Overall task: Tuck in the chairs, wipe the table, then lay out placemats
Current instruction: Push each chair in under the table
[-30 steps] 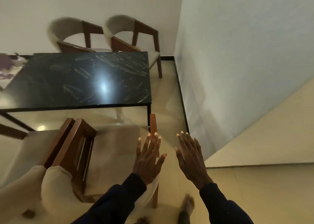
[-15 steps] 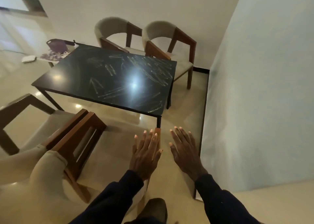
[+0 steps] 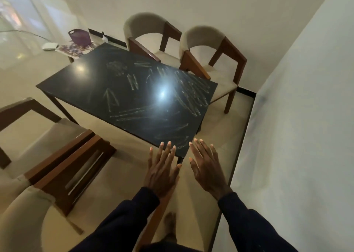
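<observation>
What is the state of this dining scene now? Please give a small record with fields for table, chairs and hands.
table: black table, pale smear marks across its top, no placemats
far side: far left chair and far right chair, seats partly outside the table
near side: near chair and second near chair, both pulled out
hands: left hand and right hand, fingers straight, holding nothing
stage: nothing tucked or wiped yet

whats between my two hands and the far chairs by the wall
In the head view, only the black table, its top bare except for whitish smears and a glare of light.
</observation>
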Motion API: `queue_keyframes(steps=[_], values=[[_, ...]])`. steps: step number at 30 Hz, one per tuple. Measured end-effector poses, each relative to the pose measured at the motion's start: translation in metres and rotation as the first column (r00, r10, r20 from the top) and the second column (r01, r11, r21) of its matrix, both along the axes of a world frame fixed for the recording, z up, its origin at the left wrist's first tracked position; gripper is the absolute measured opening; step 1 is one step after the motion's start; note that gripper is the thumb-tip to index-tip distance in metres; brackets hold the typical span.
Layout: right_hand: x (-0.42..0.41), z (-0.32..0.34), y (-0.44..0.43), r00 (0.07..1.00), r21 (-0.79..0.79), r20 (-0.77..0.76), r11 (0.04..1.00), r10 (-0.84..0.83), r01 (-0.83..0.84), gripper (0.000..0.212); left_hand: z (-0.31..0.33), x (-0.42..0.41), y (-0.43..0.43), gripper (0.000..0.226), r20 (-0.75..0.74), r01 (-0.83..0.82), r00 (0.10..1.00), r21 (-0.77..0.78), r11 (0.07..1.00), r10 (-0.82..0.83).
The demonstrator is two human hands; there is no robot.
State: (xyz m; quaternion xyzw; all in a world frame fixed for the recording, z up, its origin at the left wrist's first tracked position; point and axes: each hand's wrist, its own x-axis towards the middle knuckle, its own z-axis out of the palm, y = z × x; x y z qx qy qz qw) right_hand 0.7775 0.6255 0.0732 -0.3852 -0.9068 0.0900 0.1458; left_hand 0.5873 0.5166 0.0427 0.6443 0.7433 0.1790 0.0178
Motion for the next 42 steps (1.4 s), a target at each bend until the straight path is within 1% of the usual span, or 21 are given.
queue_keyframes(steps=[3,6,13,18,23,26,28,32,36,42], values=[[-0.017,0.005,0.039,0.999,-0.027,0.028,0.999,0.040,-0.039,0.058,0.005,-0.014,0.032,0.069,0.032,-0.054,0.998,0.024,0.998,0.054],[-0.032,0.007,0.066,0.995,-0.033,0.035,0.995,0.092,-0.091,0.059,0.003,-0.027,0.049,0.069,0.014,-0.122,0.993,0.028,0.992,0.121],[-0.073,0.001,0.136,0.975,-0.100,0.064,0.973,0.215,-0.208,0.059,0.001,-0.051,0.089,0.070,0.061,-0.265,0.962,-0.021,0.964,0.266],[-0.096,-0.007,0.194,0.942,-0.111,0.082,0.942,0.326,-0.317,0.060,-0.002,-0.059,0.128,0.071,0.045,-0.366,0.929,-0.027,0.930,0.367],[-0.100,-0.016,0.269,0.901,-0.141,0.094,0.901,0.424,-0.409,0.061,-0.005,-0.047,0.185,0.070,-0.003,-0.484,0.874,-0.086,0.871,0.486],[-0.093,-0.020,0.313,0.876,-0.144,0.095,0.877,0.473,-0.458,0.061,-0.002,-0.031,0.221,0.068,-0.018,-0.532,0.847,-0.065,0.844,0.532],[-0.092,-0.019,0.344,0.857,-0.155,0.094,0.858,0.506,-0.490,0.061,0.003,-0.023,0.248,0.067,0.000,-0.560,0.828,-0.051,0.827,0.560],[-0.080,-0.015,0.398,0.847,-0.162,0.102,0.849,0.522,-0.503,0.062,0.007,-0.004,0.300,0.065,0.001,-0.577,0.816,-0.050,0.815,0.578],[-0.069,-0.013,0.444,0.856,-0.136,0.084,0.856,0.511,-0.498,0.061,0.012,0.005,0.353,0.067,0.007,-0.544,0.839,-0.029,0.839,0.544],[-0.055,-0.013,0.518,0.879,-0.154,0.082,0.878,0.469,-0.454,0.061,0.011,0.008,0.437,0.066,0.031,-0.498,0.866,-0.031,0.867,0.499]])
